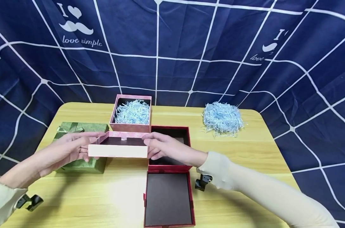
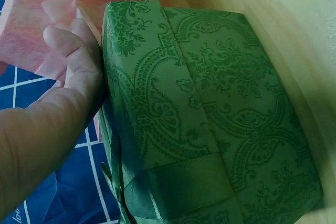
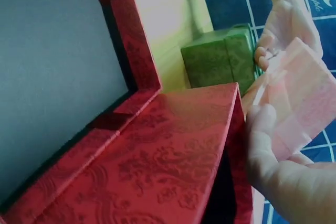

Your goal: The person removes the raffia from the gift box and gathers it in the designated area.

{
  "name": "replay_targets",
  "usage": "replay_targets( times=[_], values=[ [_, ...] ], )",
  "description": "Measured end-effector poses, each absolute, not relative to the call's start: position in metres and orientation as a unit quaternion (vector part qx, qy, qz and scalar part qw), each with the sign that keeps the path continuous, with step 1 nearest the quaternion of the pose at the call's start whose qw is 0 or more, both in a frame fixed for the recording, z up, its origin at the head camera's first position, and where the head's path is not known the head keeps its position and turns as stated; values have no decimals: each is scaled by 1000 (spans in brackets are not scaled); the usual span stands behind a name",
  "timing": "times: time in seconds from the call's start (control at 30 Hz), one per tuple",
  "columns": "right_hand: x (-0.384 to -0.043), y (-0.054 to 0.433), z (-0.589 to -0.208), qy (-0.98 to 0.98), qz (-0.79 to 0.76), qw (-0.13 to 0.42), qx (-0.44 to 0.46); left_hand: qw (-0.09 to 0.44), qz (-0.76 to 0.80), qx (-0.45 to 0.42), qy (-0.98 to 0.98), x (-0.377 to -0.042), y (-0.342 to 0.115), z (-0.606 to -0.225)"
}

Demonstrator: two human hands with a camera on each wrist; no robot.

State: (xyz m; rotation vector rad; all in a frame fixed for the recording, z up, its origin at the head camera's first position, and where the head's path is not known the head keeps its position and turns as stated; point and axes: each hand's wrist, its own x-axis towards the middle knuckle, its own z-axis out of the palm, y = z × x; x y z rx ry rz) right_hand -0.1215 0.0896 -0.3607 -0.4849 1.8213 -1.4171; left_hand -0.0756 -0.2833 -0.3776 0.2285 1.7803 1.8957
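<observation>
A pink box lid is held up above the table, its dark inside turned toward the head camera. My left hand grips its left end, and my right hand pinches its right end. The right wrist view shows the lid's outer side with a pale ribbon on it. Just behind stands the open pink box, filled with light blue paper shreds. Below my left hand sits a green patterned box with a ribbon. Under my right hand is an open red box.
The red box's lid lies opened toward the front edge, dark side up. A pile of blue paper shreds rests at the back right of the wooden table. A blue checked cloth hangs behind.
</observation>
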Motion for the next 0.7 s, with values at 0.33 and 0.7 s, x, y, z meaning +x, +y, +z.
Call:
replay_targets(
  times=[0.33, 0.7],
  values=[
    [-107, 89, -359, 773, -447, 337, -299, 278, 676, 56, 680, -68, -278, -374],
    [-89, 85, -362, 799, -397, 242, -380, 236, 530, 108, 807, -60, -260, -370]
  ],
)
